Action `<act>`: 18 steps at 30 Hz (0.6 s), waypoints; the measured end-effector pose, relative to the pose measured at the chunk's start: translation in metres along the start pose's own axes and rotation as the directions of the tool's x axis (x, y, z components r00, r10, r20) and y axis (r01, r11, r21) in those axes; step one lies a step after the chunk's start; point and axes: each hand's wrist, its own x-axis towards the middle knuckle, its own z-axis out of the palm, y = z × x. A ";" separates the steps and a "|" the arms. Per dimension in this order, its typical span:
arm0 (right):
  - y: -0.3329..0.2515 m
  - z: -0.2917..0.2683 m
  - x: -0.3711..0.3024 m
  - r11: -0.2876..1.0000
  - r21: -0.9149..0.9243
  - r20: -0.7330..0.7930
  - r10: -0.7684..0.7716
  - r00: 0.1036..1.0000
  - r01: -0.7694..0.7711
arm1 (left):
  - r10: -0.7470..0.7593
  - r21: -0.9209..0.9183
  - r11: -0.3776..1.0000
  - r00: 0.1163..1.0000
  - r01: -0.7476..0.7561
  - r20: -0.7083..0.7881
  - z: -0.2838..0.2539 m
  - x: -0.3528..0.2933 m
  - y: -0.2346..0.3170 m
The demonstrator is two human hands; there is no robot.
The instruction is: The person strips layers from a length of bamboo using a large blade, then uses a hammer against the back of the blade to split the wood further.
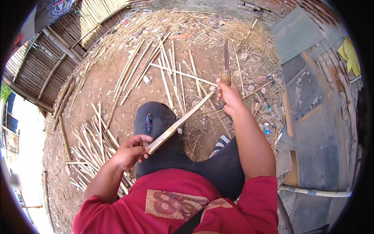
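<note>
My left hand pinches the near end of a split bamboo strip between thumb and fingers. The strip slants over my bent knee, and its far tip reaches beside my right hand. That hand is closed round the wooden handle of a knife, whose dark blade points away from me. A thin pale strip ends at my right thumb; I cannot tell whether it is held or lies behind.
Several bamboo strips lie on the dirt ahead, and a heap of strips sits at my left. Straw and litter cover the far ground. Dark sheets lean along the right side; a bamboo fence stands at the left.
</note>
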 end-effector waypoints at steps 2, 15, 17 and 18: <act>0.016 0.008 -0.002 0.994 -0.109 -0.052 0.018 0.998 -0.024 | 0.046 -0.039 0.998 0.999 -0.046 -0.001 -0.013 -0.016 -0.007; 0.036 -0.003 0.010 0.794 -0.608 -0.240 -0.218 0.946 0.029 | -0.013 0.115 0.993 0.994 0.026 -0.108 -0.125 -0.081 -0.096; 0.030 -0.001 0.009 0.701 -0.712 -0.231 -0.290 0.929 0.042 | 0.012 0.143 0.990 0.992 0.006 -0.127 -0.129 -0.081 -0.101; 0.026 -0.001 0.008 0.650 -0.758 -0.222 -0.328 0.918 0.049 | 0.012 0.167 0.986 0.991 0.011 -0.134 -0.131 -0.082 -0.102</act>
